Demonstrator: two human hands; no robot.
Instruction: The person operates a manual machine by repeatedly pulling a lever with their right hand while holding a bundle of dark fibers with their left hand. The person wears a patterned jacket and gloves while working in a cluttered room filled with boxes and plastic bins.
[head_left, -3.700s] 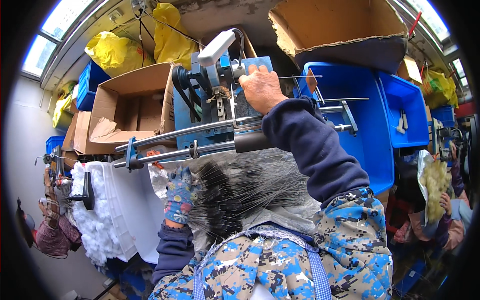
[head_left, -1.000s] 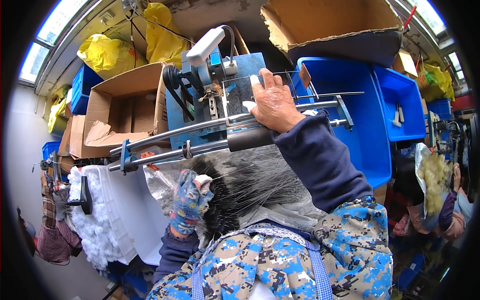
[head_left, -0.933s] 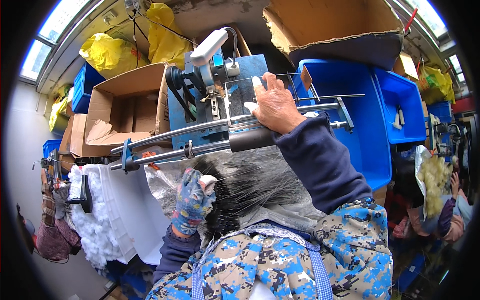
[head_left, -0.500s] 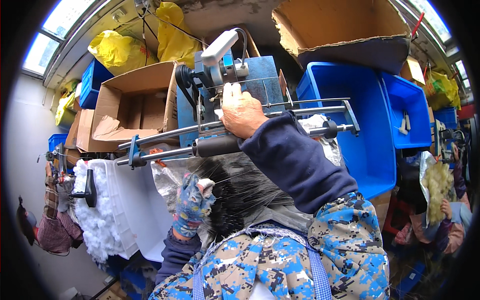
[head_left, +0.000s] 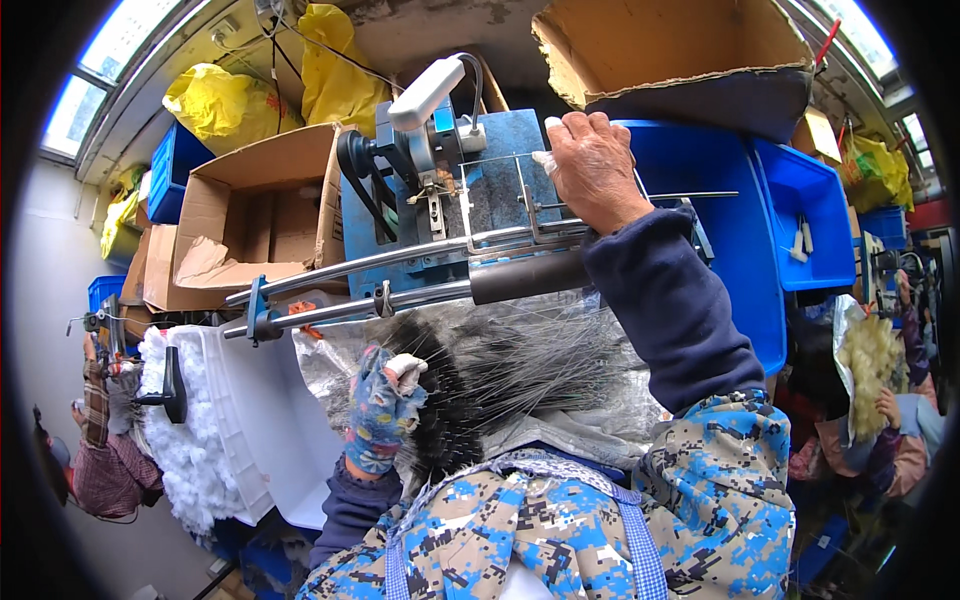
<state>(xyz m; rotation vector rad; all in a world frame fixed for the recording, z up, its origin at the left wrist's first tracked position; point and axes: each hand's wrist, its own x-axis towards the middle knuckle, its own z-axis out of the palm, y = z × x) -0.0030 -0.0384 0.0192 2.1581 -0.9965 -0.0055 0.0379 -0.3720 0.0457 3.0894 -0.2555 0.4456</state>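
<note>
My left hand [head_left: 383, 405], in a blue patterned glove with pale fingertips poking out, is closed at the left edge of a pile of long thin black and white strands [head_left: 530, 365]; what it grips is too small to make out. The strands lie over a silvery sheet [head_left: 620, 350] in my lap. My bare right hand [head_left: 597, 170] curls over the right end of a sliding carriage [head_left: 535, 275] with a wire frame and dark roller. That carriage rides on two steel rails [head_left: 420, 299] before a blue bench machine [head_left: 425, 130] with a white top housing.
Left stand a cardboard box [head_left: 320, 225] and a white bin [head_left: 290, 420], beside white fluff [head_left: 190, 450] with a black hair dryer [head_left: 176, 385] on it. Blue bins [head_left: 700, 250] and a big carton [head_left: 690, 90] stand right. Other people work at both sides.
My right hand has moved right, away from the machine head, and the carriage has slid right along the rails with it. My left hand stays near the same spot by the strands.
</note>
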